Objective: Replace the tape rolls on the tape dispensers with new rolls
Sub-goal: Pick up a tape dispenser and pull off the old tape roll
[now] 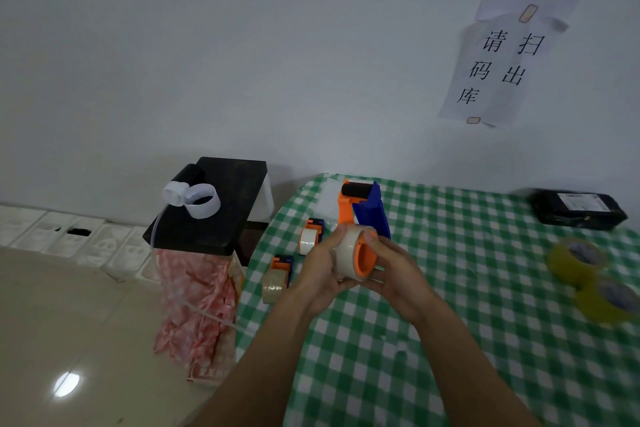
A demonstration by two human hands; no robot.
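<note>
Forearms reach in from the bottom of the head view and meet over the near edge of the checked table. The left hand wraps its curled fingers round a whitish tape roll. The right hand cups the orange hub in the roll's core, thumb over the top rim and fingers curled beneath. The hub seems to belong to the large dispenser, whose orange handle and blue guard rise just behind the hands, though the join is hidden.

I judge the step to be seating this roll on the hub; it looks nearly home. Next the tape's end must be found, peeled and led past the roller to the blade.

Left of the hands, the farther small dispenser and the nearer small dispenser lie on the cloth, each carrying a roll. Two yellow rolls lie well apart to the right, blurred.
</note>
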